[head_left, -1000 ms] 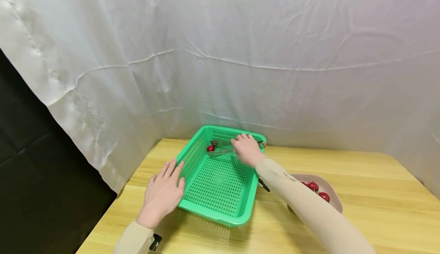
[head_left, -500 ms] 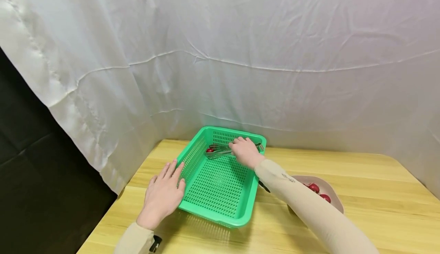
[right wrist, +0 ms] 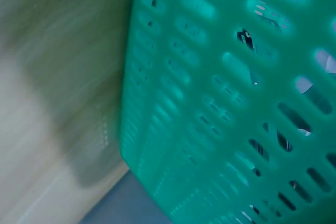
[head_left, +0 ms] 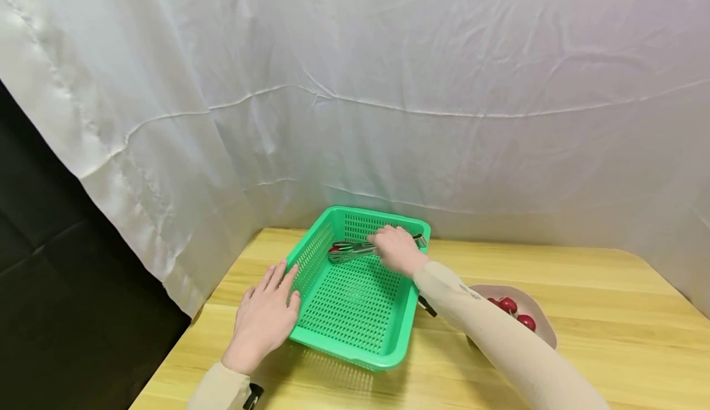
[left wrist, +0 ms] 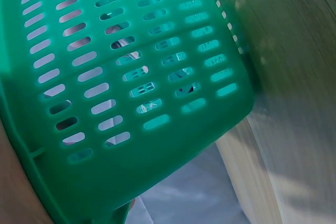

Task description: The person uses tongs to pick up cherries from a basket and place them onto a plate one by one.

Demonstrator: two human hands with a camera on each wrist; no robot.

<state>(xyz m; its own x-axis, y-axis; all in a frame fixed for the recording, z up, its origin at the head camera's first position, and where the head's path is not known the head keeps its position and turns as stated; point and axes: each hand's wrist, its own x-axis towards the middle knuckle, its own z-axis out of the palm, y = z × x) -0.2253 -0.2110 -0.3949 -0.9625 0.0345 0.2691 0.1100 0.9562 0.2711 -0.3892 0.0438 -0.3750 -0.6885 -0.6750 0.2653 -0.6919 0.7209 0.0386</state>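
Note:
A green plastic basket with slotted walls stands on the table. Across its left rim rests my left hand, fingers straight. Inside the far part, my right hand grips a pair of metal tongs from above. The slotted heads of the tongs have closed round a small, round, red radish-like piece, mostly covered by them, near the left wall. Both wrist views show mainly the outside of the basket wall, with the hands and tongs largely hidden behind it.
A pinkish dish holding several red pieces sits to the right, partly behind the right sleeve. The wooden table ends at a pale curtain behind the basket. Dark cloth hangs at the left.
The tongs' heads, spread apart beside the red piece at first, have come together round it. My right hand has shifted slightly toward me. My left hand has stayed on the rim.

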